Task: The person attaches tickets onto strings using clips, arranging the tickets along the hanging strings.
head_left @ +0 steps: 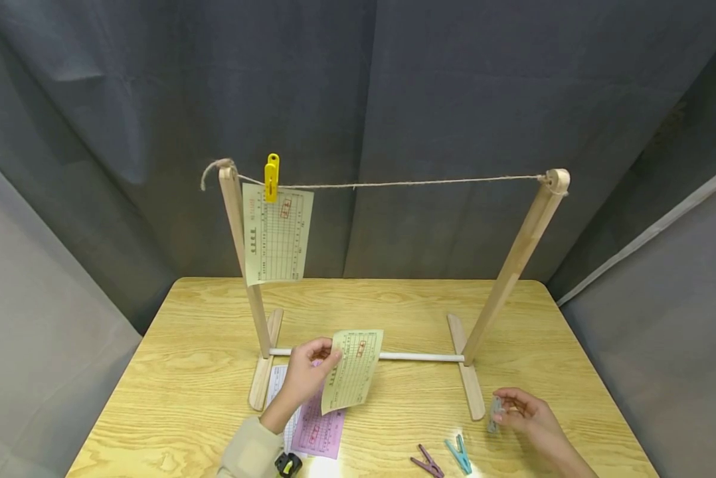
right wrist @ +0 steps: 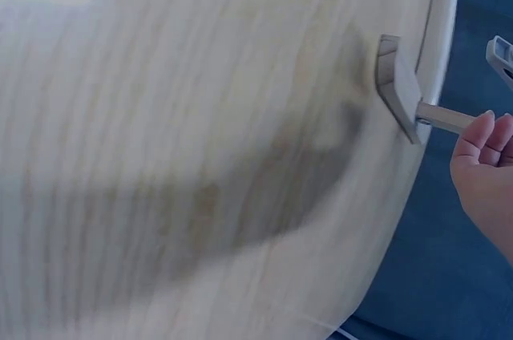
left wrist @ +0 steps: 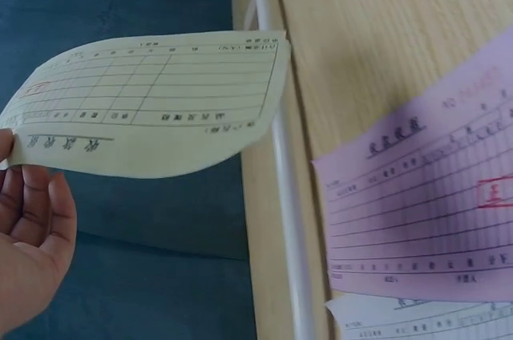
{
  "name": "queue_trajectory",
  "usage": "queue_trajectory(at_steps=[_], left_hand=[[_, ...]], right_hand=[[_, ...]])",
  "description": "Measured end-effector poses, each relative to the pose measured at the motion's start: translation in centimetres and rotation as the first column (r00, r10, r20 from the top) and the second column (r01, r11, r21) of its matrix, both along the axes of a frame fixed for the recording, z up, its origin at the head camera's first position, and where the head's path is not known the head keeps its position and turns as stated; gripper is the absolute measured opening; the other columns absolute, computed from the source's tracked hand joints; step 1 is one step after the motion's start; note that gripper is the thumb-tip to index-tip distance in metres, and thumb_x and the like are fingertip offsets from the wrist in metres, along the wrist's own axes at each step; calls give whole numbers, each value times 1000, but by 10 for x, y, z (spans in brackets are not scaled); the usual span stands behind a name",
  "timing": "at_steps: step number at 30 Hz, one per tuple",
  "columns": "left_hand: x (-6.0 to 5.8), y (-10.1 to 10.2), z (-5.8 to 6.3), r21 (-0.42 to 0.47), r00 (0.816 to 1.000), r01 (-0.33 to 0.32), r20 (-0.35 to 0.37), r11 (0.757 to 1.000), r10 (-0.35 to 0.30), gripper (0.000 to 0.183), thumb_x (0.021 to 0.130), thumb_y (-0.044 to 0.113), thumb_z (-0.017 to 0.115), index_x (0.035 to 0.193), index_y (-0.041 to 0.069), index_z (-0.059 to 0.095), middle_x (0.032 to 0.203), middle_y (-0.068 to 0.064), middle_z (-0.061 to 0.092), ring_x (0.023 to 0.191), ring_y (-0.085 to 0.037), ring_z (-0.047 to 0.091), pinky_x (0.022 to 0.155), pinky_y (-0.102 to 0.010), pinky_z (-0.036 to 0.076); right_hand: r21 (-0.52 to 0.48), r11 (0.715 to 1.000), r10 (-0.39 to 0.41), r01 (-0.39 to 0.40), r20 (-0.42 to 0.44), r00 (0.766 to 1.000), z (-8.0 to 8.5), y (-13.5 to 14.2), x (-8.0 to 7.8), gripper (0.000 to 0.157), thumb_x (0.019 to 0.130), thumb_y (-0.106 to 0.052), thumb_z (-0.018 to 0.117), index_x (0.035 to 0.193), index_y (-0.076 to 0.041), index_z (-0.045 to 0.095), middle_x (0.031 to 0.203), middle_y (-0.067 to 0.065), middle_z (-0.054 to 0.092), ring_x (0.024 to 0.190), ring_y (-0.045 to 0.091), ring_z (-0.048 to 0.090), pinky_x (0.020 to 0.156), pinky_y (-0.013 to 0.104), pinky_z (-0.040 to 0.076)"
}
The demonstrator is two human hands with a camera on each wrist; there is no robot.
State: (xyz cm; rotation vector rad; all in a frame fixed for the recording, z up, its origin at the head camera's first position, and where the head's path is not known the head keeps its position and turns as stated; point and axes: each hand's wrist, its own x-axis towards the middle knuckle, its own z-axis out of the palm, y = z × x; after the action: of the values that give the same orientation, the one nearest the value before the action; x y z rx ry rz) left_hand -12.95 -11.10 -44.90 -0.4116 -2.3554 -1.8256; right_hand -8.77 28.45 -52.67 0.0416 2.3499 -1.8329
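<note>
left hand point(head_left: 304, 378) fingers pinch the pale yellow paper slip point(head_left: 353, 368) below the jute string point(head_left: 406, 182); right hand point(head_left: 522, 415) fingers clamp a grey plastic clothespin point(head_left: 495, 415), best opened fully before clipping.

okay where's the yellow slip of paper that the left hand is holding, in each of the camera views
Head: yellow slip at lower centre, pinched by the left hand, in front of the white rod.
Left wrist: yellow slip fills the upper left, above the left hand.
Right wrist: not in it.
Shared landmark: the white rod, beside the slip in head and left wrist views.

Pale green slip point(head_left: 353, 368) – printed grid, curled, lifted; grey clothespin point(head_left: 495, 415) – near table's edge
</note>
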Motion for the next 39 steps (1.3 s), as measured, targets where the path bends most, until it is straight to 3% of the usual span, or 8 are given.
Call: queue_trajectory(at_steps=[7,11,17,22,29,34,39], left_hand=[[1,2,9,53,1000,-7,16,999,6,6,79,-8,62,85,-9,63,77,-15,63,70,-12,56,68,-25,50],[2,3,16,114,1000,-8,31,993,4,6,79,-9,62,85,-11,63,76,-16,62,68,-9,55,66,-22,50],[1,3,23,146,998,13,-66,989,-4,5,78,-11,61,83,-14,62,74,-21,61,68,-6,55,63,-20,51],[1,3,27,140,990,38,-139,989,-19,4,78,-12,61,82,-14,61,74,-22,60,69,-5,55,63,-20,51],[4,4,37,115,968,41,-250,993,-11,4,76,-15,61,80,-14,61,72,-22,61,70,-7,55,66,-24,50],[5,4,43,125,960,46,-280,991,-10,5,75,-17,60,79,-15,60,72,-23,60,71,-7,55,67,-23,50],[5,4,50,131,956,46,-294,990,-5,6,74,-19,59,79,-16,59,72,-24,59,72,-5,55,67,-22,49]], right_hand=[[-71,997,12,-16,-63,998,5,-4,-2,27,81,4,61,108,0,59,89,-2,57,80,9,52,67,22,46],[-105,994,19,-30,-108,994,9,-6,-3,27,81,6,61,107,2,58,89,-2,57,80,8,51,67,20,45],[-95,995,22,-32,-108,994,21,-12,-5,33,82,5,60,111,15,49,93,-3,56,81,8,51,67,21,46],[-115,993,27,-39,-97,995,31,-15,-5,31,82,4,60,111,9,52,95,-4,56,83,9,51,68,21,47],[-195,974,75,-115,-202,976,46,-22,-6,29,81,9,59,110,4,56,95,-5,59,85,8,53,70,20,47],[-229,962,91,-152,-259,962,53,-27,-7,35,80,12,58,107,-9,61,95,-4,60,84,7,55,70,19,48],[-226,963,87,-149,-261,961,61,-31,-10,33,79,12,59,107,-7,60,94,-4,60,82,8,55,70,18,47]])
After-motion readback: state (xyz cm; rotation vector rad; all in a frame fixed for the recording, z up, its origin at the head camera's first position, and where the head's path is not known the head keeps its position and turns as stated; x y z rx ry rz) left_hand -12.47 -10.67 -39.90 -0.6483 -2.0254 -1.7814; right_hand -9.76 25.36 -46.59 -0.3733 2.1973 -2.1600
